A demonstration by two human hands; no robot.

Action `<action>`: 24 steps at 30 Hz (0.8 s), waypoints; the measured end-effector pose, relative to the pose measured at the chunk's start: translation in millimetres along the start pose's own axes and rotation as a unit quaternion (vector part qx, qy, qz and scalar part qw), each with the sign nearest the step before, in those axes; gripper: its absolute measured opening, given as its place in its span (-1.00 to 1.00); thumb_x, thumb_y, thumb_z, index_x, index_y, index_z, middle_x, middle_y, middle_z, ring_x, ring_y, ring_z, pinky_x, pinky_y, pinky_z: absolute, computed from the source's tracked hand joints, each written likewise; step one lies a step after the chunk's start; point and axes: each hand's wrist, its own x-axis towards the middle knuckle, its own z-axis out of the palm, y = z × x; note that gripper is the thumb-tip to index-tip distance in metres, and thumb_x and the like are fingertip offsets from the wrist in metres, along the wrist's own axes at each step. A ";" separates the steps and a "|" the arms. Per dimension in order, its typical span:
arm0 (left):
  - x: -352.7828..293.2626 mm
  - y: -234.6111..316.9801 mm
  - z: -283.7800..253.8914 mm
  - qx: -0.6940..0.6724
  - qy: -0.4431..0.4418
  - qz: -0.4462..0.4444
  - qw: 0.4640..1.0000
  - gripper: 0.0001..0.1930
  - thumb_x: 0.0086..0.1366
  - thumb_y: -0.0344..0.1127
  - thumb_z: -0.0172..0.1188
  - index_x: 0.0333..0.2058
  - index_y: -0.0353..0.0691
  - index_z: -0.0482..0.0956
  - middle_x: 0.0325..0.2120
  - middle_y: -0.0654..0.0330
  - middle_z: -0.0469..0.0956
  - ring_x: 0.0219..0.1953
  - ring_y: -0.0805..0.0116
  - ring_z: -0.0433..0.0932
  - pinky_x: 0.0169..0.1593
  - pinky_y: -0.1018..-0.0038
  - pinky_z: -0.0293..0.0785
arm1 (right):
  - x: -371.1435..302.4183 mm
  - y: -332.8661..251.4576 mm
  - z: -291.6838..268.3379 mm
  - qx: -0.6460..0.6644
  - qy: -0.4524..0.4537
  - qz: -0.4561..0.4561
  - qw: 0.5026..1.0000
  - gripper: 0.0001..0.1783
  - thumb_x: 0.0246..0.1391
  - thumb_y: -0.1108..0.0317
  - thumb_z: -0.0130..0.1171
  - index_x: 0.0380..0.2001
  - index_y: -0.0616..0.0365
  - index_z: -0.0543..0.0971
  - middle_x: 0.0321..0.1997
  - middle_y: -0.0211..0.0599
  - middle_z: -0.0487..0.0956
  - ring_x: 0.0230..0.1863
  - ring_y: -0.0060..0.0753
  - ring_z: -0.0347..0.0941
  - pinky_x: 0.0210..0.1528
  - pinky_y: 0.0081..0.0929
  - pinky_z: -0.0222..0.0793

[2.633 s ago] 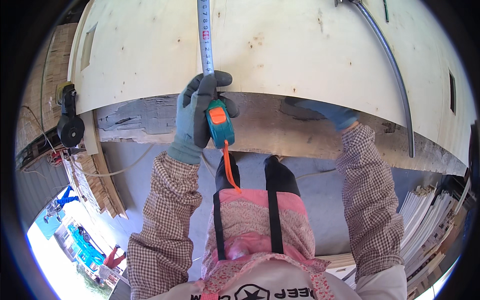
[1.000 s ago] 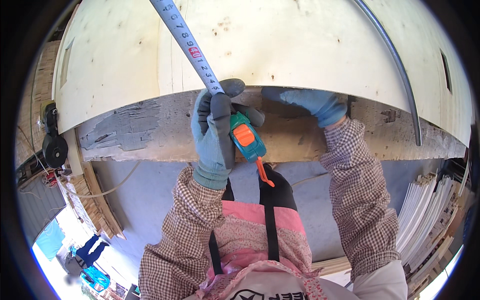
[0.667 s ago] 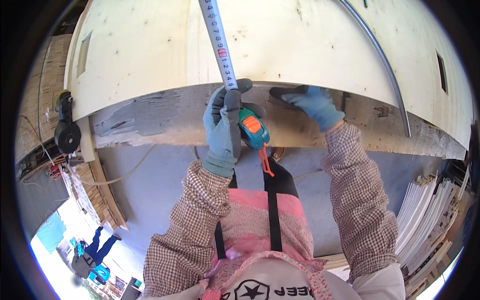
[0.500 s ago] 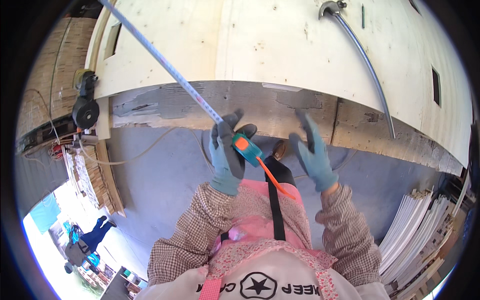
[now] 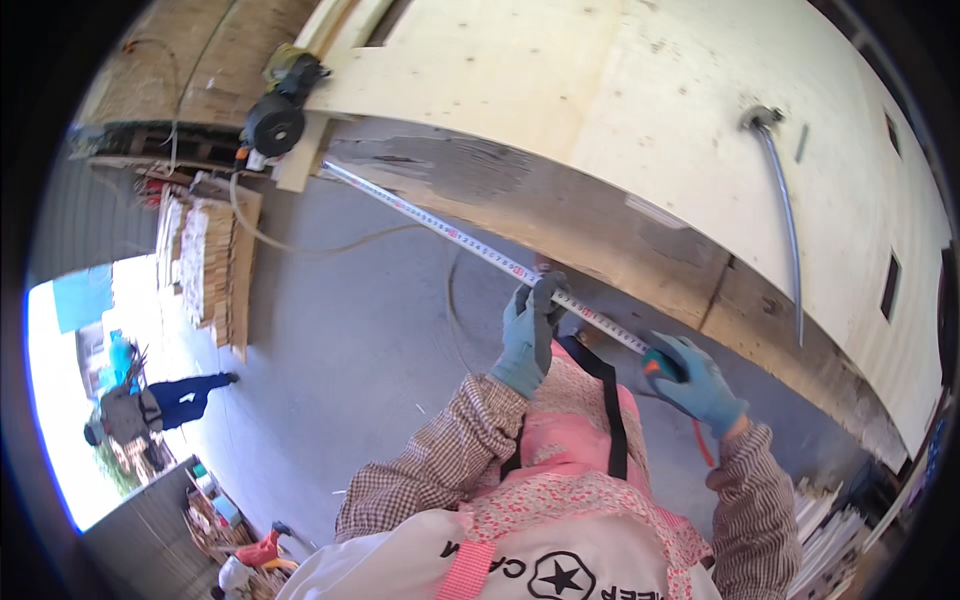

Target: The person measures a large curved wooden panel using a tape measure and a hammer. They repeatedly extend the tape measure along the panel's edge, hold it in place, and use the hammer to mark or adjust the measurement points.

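Note:
A tape measure is drawn out in front of me, along the near edge of a pale wooden panel. Its white blade runs slanting from the far left down to the right, the free end near the panel's left corner. My left hand, in a blue-grey glove, is closed on the blade partway along. Wrapped round the teal and orange tape case is my gloved right hand. An orange strap hangs below that hand.
On the panel lie a claw hammer with a long metal handle and a short thin rod. A black power tool with a hose sits at the left corner. Stacked wood strips stand left; a person is farther off.
My right hand, open before, now holds the tape case. My left hand has moved from the case to the blade. The blade's free end has come off the panel to its near edge.

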 end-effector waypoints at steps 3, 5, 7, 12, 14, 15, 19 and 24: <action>35.6 40.1 -9.1 0.007 0.075 -0.038 0.996 -0.79 0.19 -0.22 0.08 -0.27 -0.19 0.50 -0.45 0.29 0.46 -0.39 0.48 0.47 -0.27 0.51 0.49 | -24.7 44.3 -14.3 -0.016 0.104 0.015 0.994 -0.51 -0.14 0.35 0.08 -0.04 0.16 0.43 -0.20 -0.16 0.44 -0.19 -0.25 0.41 -0.10 -0.47 0.30; 62.2 53.1 -14.9 0.030 0.087 -0.065 0.994 -0.80 0.17 -0.20 0.10 -0.28 -0.14 0.50 -0.45 0.31 0.48 -0.41 0.48 0.49 -0.27 0.51 0.50 | -34.5 54.5 -24.1 0.012 0.117 0.060 0.991 -0.54 -0.12 0.38 0.05 -0.05 0.14 0.44 -0.20 -0.17 0.42 -0.21 -0.20 0.40 -0.12 -0.45 0.30; 82.0 61.6 -11.8 0.088 0.079 -0.059 0.991 -0.82 0.15 -0.22 0.10 -0.30 -0.14 0.50 -0.45 0.31 0.50 -0.48 0.47 0.49 -0.32 0.52 0.52 | -29.8 67.0 -26.4 0.026 0.137 0.096 0.986 -0.55 -0.12 0.42 0.01 -0.05 0.12 0.45 -0.19 -0.16 0.41 -0.20 -0.18 0.38 -0.10 -0.43 0.28; 110.1 51.6 19.7 0.056 0.065 -0.092 0.992 -0.76 0.11 -0.23 0.14 -0.29 -0.23 0.44 -0.56 0.19 0.46 -0.56 0.36 0.50 -0.46 0.46 0.55 | -19.3 96.9 -38.2 -0.080 0.222 0.104 0.966 -0.48 -0.17 0.50 -0.07 -0.02 0.08 0.44 -0.16 -0.15 0.38 -0.07 -0.20 0.32 -0.01 -0.39 0.22; 121.6 45.1 29.0 0.064 0.043 -0.106 0.991 -0.76 0.13 -0.24 0.13 -0.28 -0.24 0.43 -0.55 0.15 0.47 -0.54 0.30 0.53 -0.46 0.43 0.55 | -27.2 112.4 -42.1 -0.130 0.256 0.096 0.953 -0.48 -0.16 0.49 -0.07 -0.01 0.07 0.43 -0.13 -0.17 0.37 -0.06 -0.18 0.32 0.00 -0.37 0.22; 126.0 41.0 29.6 0.069 0.034 -0.113 0.991 -0.76 0.13 -0.25 0.12 -0.27 -0.24 0.43 -0.54 0.14 0.48 -0.54 0.29 0.54 -0.45 0.42 0.55 | -30.7 118.0 -44.1 -0.155 0.270 0.090 0.946 -0.47 -0.16 0.49 -0.07 0.00 0.07 0.43 -0.11 -0.17 0.37 -0.05 -0.16 0.31 0.01 -0.36 0.22; 135.1 41.5 39.3 0.077 0.011 -0.120 0.990 -0.79 0.16 -0.28 0.09 -0.26 -0.25 0.43 -0.50 0.11 0.51 -0.53 0.24 0.56 -0.43 0.40 0.56 | -29.6 119.7 -54.4 -0.168 0.295 0.110 0.934 -0.46 -0.15 0.48 -0.07 0.02 0.05 0.42 -0.08 -0.16 0.36 -0.03 -0.15 0.31 0.03 -0.35 0.22; 155.3 49.9 38.7 0.074 0.018 -0.082 0.994 -0.79 0.19 -0.29 0.06 -0.25 -0.28 0.43 -0.42 0.04 0.55 -0.44 0.18 0.58 -0.39 0.37 0.58 | -4.1 105.9 -57.6 -0.177 0.299 0.117 0.930 -0.46 -0.14 0.46 -0.06 0.03 0.05 0.41 -0.07 -0.14 0.36 -0.02 -0.13 0.31 0.04 -0.33 0.21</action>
